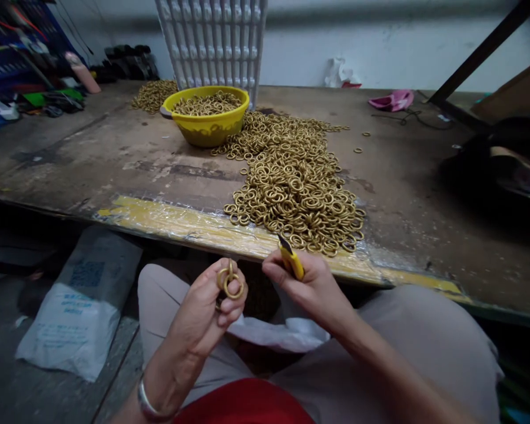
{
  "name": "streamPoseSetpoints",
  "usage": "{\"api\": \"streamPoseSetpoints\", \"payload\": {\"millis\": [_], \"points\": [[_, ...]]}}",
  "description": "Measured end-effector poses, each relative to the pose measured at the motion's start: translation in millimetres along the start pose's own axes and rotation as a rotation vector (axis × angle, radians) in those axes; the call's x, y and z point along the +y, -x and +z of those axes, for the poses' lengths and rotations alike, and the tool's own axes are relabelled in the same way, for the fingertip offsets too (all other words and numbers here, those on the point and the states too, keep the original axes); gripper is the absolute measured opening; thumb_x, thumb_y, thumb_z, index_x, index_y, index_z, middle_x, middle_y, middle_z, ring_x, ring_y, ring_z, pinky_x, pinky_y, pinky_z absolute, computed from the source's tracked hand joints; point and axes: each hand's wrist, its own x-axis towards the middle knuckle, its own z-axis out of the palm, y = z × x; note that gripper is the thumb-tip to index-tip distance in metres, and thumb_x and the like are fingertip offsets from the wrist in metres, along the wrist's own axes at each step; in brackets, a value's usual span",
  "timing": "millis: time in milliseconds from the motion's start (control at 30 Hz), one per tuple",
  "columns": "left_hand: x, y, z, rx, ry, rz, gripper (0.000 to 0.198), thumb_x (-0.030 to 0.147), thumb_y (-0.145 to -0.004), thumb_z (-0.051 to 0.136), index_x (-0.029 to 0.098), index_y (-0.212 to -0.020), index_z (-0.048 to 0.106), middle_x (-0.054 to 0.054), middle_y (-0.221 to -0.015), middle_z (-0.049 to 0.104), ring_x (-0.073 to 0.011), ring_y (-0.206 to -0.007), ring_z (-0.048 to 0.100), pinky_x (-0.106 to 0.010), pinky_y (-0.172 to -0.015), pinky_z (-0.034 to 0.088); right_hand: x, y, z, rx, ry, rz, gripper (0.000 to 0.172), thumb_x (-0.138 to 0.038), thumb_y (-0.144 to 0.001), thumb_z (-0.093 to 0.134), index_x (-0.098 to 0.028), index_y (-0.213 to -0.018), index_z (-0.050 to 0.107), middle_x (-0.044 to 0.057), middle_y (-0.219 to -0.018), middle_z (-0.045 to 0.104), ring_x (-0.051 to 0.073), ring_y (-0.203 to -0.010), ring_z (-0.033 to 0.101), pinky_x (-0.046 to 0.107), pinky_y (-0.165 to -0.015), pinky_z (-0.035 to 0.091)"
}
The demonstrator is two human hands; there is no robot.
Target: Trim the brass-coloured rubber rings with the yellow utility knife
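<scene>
Several brass-coloured rings [233, 287] are held in the fingers of my left hand [207, 306], over my lap. My right hand [313, 288] is closed around a yellow utility knife [292, 262], its dark blade end pointing up and toward the bench. The two hands are apart, just in front of the bench's near edge. Beyond them a large heap of the same rings [295, 188] spreads over the bench top. Behind the heap, to its left, stands a yellow basin [212, 126] full of rings.
Yellow tape under clear film covers the front edge of the wooden bench [159, 221]. A white plastic bag [282, 334] lies between my legs, and a printed white sack [82, 306] rests on the floor at left. Ribbed grey panels [216, 47] stand behind the basin.
</scene>
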Motion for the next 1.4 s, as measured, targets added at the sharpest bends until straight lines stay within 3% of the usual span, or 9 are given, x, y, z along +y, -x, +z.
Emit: {"api": "streamPoseSetpoints", "payload": {"millis": [100, 200, 333, 467, 667, 767, 833, 1100, 1400], "points": [[-4.8, -8.5, -5.3, 0.054, 0.062, 0.016, 0.015, 0.011, -0.077, 0.063, 0.014, -0.073, 0.049, 0.004, -0.065, 0.043, -0.0017, -0.045, 0.033, -0.009, -0.036, 0.025, -6.3, 4.5, 10.9, -0.072, -0.162, -0.083, 0.012, -0.028, -0.087, 0.058, -0.018, -0.087, 0.064, 0.002, -0.077, 0.061, 0.014, -0.071, 0.055, 0.025, -0.067, 0.043], [-13.2, -13.1, -5.8, 0.118, 0.136, -0.019, 0.016, 0.011, -0.075, 0.065, 0.014, -0.073, 0.050, 0.005, -0.065, 0.043, -0.0016, -0.045, 0.034, -0.009, -0.036, 0.026, -5.7, 6.5, 13.7, -0.124, -0.192, -0.191, 0.016, -0.025, -0.088, 0.058, -0.019, -0.100, 0.065, 0.005, -0.086, 0.062, 0.015, -0.080, 0.056, 0.027, -0.073, 0.045], [-20.2, -15.9, -0.6, 0.144, 0.155, -0.055, 0.016, 0.013, -0.074, 0.066, 0.015, -0.070, 0.051, 0.003, -0.066, 0.045, -0.0027, -0.046, 0.034, -0.011, -0.038, 0.029, -3.3, 5.4, 11.8, -0.161, -0.176, -0.216, 0.015, -0.029, -0.087, 0.060, -0.019, -0.097, 0.066, 0.005, -0.089, 0.060, 0.015, -0.082, 0.055, 0.026, -0.074, 0.045], [-20.5, -16.4, 1.3, 0.147, 0.152, -0.072, 0.017, 0.011, -0.075, 0.065, 0.014, -0.090, 0.059, 0.003, -0.068, 0.047, -0.0022, -0.045, 0.034, -0.012, -0.037, 0.028, -4.3, 3.2, 8.4, -0.189, -0.198, -0.144, 0.013, -0.030, -0.085, 0.064, -0.018, -0.090, 0.066, 0.002, -0.084, 0.060, 0.013, -0.078, 0.056, 0.025, -0.072, 0.044], [-20.6, -13.4, -2.6, 0.054, 0.190, -0.110, 0.017, 0.005, -0.076, 0.059, 0.012, -0.092, 0.059, 0.001, -0.072, 0.053, -0.0032, -0.046, 0.044, -0.012, -0.038, 0.034, -3.8, 1.3, 2.1, -0.239, -0.328, 0.015, 0.008, -0.025, -0.084, 0.064, -0.018, -0.081, 0.065, -0.001, -0.075, 0.062, 0.011, -0.070, 0.056, 0.021, -0.067, 0.044], [-18.8, -12.4, -6.6, -0.079, 0.234, -0.183, 0.012, 0.019, -0.082, 0.059, 0.013, -0.091, 0.059, -0.004, -0.076, 0.058, -0.0093, -0.053, 0.054, -0.016, -0.042, 0.041, -5.9, 1.5, 1.0, -0.181, -0.322, 0.036, 0.013, -0.026, -0.086, 0.061, -0.017, -0.076, 0.064, -0.001, -0.071, 0.060, 0.010, -0.066, 0.054, 0.021, -0.065, 0.043], [-17.3, -11.3, -9.2, -0.159, 0.222, -0.200, 0.021, 0.034, -0.086, 0.057, 0.013, -0.088, 0.059, -0.006, -0.077, 0.059, -0.0117, -0.056, 0.055, -0.017, -0.042, 0.042, -8.2, 1.6, 1.1, -0.176, -0.385, 0.084, 0.016, -0.028, -0.087, 0.059, -0.016, -0.077, 0.064, 0.000, -0.071, 0.060, 0.011, -0.066, 0.054, 0.022, -0.064, 0.043], [-14.8, -1.9, -5.9, -0.310, -0.066, -0.033, 0.015, 0.027, -0.086, 0.060, 0.013, -0.087, 0.054, -0.006, -0.076, 0.062, -0.0073, -0.045, 0.052, -0.011, -0.033, 0.033, -7.4, 2.2, 2.5, -0.155, -0.566, 0.141, 0.015, -0.029, -0.085, 0.062, -0.014, -0.080, 0.063, -0.003, -0.066, 0.055, 0.006, -0.056, 0.045, 0.018, -0.053, 0.036], [-11.5, 0.4, -0.4, -0.223, -0.248, 0.015, 0.016, 0.026, -0.083, 0.065, 0.012, -0.089, 0.061, -0.007, -0.081, 0.062, -0.0112, -0.055, 0.060, -0.010, -0.033, 0.036, -2.8, 4.3, 8.5, -0.226, -0.741, 0.238, 0.020, -0.037, -0.089, 0.055, -0.016, -0.087, 0.057, -0.002, -0.060, 0.053, 0.007, -0.046, 0.041, 0.020, -0.044, 0.029]]}}
